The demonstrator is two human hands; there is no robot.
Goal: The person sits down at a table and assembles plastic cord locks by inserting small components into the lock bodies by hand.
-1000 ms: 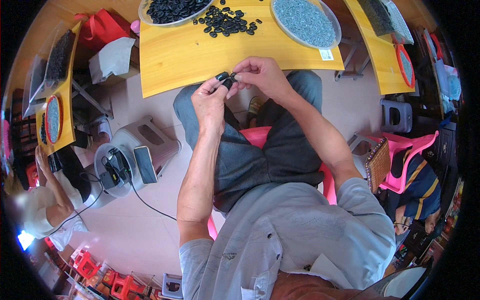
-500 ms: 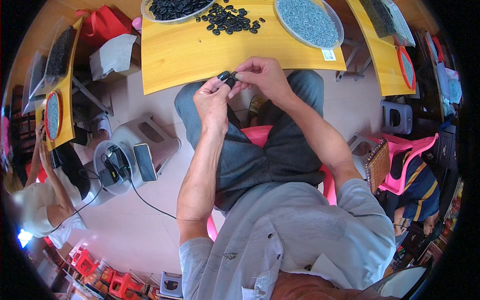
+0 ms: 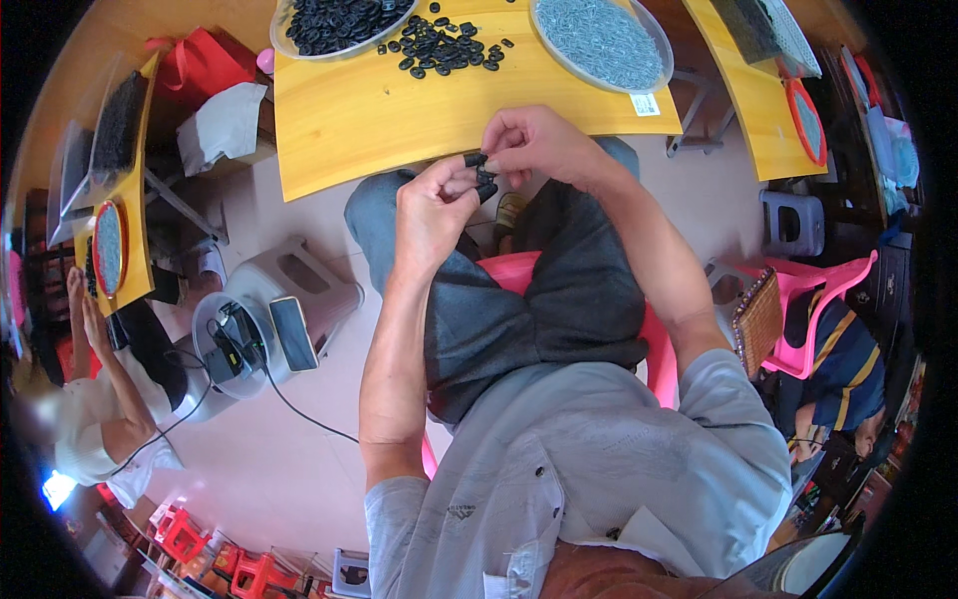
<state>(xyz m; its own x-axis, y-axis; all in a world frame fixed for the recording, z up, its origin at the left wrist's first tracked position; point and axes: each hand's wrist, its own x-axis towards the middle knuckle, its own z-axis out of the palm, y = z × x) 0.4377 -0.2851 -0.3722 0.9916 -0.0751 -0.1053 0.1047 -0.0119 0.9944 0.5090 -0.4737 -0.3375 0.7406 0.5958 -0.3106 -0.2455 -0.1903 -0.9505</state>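
In the upper middle of the frame, the left hand (image 3: 431, 208) pinches a small dark piece (image 3: 485, 175) between thumb and forefinger, both tips wearing black covers (image 3: 487, 193). The right hand (image 3: 539, 145) pinches at the same piece with thumb and forefinger, its other fingers curled in. Whether a pin sits between those tips is too small to tell.

The piece shows just below the near edge of the yellow table (image 3: 399, 110), over the gap between the knees of the grey trousers (image 3: 479, 319). If either pinch slipped, it would likely drop into the lap or onto the pale floor (image 3: 299, 439), since no tabletop lies beneath. The smooth-looking covers might dull the left grip, and pressing hard at a slant could shoot the piece sideways. At the top of the frame, a knocked bowl of metal pins (image 3: 667, 68) could spill among the loose black pieces (image 3: 439, 48)
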